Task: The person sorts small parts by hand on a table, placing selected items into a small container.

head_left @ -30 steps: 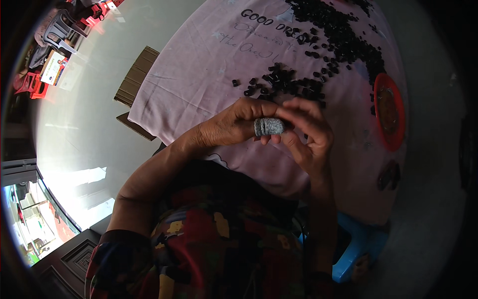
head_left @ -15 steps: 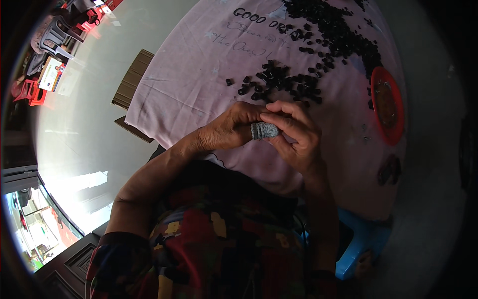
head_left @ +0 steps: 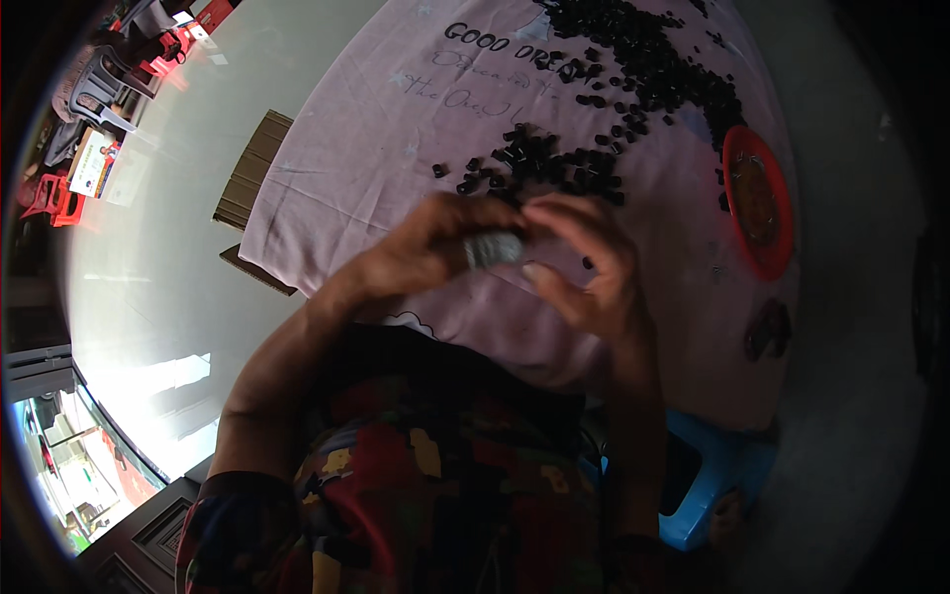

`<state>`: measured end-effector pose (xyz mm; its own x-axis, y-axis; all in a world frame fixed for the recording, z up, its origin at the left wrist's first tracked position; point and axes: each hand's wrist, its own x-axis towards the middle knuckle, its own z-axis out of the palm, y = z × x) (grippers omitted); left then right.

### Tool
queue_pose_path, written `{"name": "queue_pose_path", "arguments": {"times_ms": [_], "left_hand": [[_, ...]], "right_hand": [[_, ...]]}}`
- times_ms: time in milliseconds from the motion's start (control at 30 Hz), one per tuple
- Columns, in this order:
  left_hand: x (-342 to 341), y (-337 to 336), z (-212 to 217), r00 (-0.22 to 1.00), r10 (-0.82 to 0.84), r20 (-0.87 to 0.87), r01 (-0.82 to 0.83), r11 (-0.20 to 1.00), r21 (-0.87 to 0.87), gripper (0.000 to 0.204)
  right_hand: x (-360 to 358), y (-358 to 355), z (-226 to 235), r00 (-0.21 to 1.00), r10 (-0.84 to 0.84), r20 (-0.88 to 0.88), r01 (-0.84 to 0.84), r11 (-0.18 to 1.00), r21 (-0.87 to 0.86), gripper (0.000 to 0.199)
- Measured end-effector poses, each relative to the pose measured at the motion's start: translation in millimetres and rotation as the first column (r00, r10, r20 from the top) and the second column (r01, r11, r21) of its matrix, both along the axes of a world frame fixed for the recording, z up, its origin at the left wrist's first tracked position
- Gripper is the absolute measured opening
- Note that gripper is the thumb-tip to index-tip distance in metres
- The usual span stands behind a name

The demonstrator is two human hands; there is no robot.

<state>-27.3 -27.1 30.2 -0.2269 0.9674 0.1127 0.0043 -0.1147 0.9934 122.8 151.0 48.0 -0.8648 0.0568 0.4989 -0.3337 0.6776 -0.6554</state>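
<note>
My left hand (head_left: 435,243) is curled closed, with a grey knitted sleeve (head_left: 493,249) round one finger. Motion blur hides what its fingertips pinch, if anything. Close beside it is my right hand (head_left: 599,262), its fingers reaching toward the left fingertips and its thumb spread apart from them. One small black piece (head_left: 587,263) shows in the gap between that thumb and fingers; whether it lies on the cloth or is falling I cannot tell. Just beyond both hands lies a loose cluster of small black cylindrical pieces (head_left: 549,158) on the pink cloth (head_left: 336,178).
A larger heap of black pieces (head_left: 633,49) spreads over the far right of the cloth. To the right sits a red-rimmed plate (head_left: 733,188) with small bits in it, and a dark object (head_left: 769,331) nearer me. Cardboard (head_left: 254,168) sticks out at left; a blue stool (head_left: 708,495) stands lower right.
My right thumb has moved away from the left hand, opening a gap where the small black piece now shows. Both hands have shifted slightly left in view, as has the whole scene.
</note>
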Motion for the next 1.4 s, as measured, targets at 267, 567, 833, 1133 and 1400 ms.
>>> {"name": "queue_pose_path", "arguments": {"times_ms": [267, 567, 833, 1133, 1400], "left_hand": [[-128.1, -147.4, -4.7, 0.552, 0.727, -0.409, -0.801, 0.598, -0.018, 0.041], [-192.7, -240.3, -127.5, 0.249, 0.319, -0.914, -0.965, 0.161, -0.207, 0.042], [-114.2, -117.5, 8.0, 0.322, 0.774, -0.545, -0.773, 0.547, 0.322, 0.030], [-4.0, 35.9, -5.7, 0.339, 0.243, -0.909, -0.240, 0.956, 0.166, 0.019], [3.9, 41.7, 1.9, 0.470, 0.314, -0.825, -0.234, 0.945, 0.227, 0.024]], "right_hand": [[90.7, 115.0, -26.4, 0.309, -0.933, 0.186, 0.781, 0.360, 0.510, 0.038], [71.4, 110.5, -39.8, 0.518, -0.826, 0.224, 0.779, 0.563, 0.276, 0.022], [65.3, 96.4, -34.2, 0.573, -0.778, 0.259, 0.802, 0.597, 0.020, 0.024], [64.4, 94.6, -39.6, 0.640, -0.718, 0.272, 0.760, 0.645, -0.086, 0.022], [64.4, 91.7, -23.7, 0.636, -0.687, 0.351, 0.771, 0.547, -0.325, 0.020]]}}
